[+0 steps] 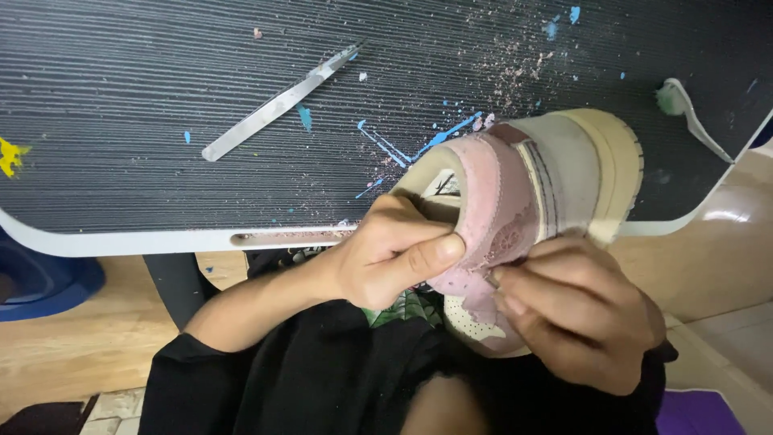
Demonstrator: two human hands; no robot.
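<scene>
Firmly, the left hand [386, 258] clamps the pink sneaker [523, 201] at its collar, just off the table [121, 145] edge, while the right hand [576, 310] pinches a small tool against the suede. Light, fairly stiff-soled, soft-sided: the collar probably gives the surest hold.

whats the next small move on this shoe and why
Probably a further short scrape along the pink heel panel with the small tool pinched in the right hand. The pink coating looks patchy and partly worn there, pink dust lies on the table, and the left hand grips the sneaker at its collar.
</scene>
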